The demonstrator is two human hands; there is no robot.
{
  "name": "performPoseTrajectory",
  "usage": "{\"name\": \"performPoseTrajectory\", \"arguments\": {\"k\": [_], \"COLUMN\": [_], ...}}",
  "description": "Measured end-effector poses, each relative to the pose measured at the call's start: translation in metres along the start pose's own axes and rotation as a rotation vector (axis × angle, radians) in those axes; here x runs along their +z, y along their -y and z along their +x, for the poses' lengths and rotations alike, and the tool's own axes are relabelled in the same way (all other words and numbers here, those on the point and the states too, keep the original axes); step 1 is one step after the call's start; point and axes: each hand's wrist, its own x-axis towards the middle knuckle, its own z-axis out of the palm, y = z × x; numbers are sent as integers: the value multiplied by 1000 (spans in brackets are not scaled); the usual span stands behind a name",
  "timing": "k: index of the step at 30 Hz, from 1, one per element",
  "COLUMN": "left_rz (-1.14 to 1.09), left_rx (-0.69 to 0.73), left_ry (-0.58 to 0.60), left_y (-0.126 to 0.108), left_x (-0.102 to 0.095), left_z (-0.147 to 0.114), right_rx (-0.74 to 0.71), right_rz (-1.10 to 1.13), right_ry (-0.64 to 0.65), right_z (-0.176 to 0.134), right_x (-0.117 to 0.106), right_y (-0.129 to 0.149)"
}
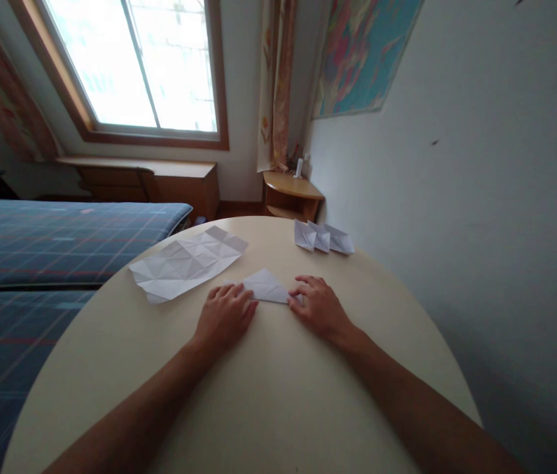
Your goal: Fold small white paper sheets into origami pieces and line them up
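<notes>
A sheet of white paper folded into a triangle [266, 286] lies on the round cream table [278, 395], its peak pointing away from me. My left hand [226, 311] holds its left corner, the fingers over the paper and the thumb at the near edge. At the right corner, my right hand [318, 304] grips the paper between thumb and bent fingers. Both corners are partly hidden under my fingers. Beyond my left hand rests a creased, unfolded white sheet [187, 266]. Several folded paper pieces [325, 238] stand in an overlapping row at the far right.
A bed with a blue plaid cover [61, 243] borders the table on the left. The white wall [496, 217] runs close along the right side. Behind the table are a small wooden corner shelf [293, 185], a low desk [187, 172] and a bright window [135, 66].
</notes>
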Motion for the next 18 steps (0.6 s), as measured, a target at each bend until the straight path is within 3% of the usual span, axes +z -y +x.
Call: {"name": "performPoseTrajectory", "arguments": {"k": [5,12,18], "left_rz": [-4,-92,-159], "left_rx": [-19,43,134], "left_ry": [5,46,74], "left_y": [-1,3,1], "left_x": [6,8,5], "left_z": [-1,-1,0], "right_rx": [-153,-481,-552], "right_rz": [66,340,383], "right_ry": [8,163,200], "right_z": [-2,-5,-7], "right_x": [-3,-5,-6], "right_y": [9,15,17]}}
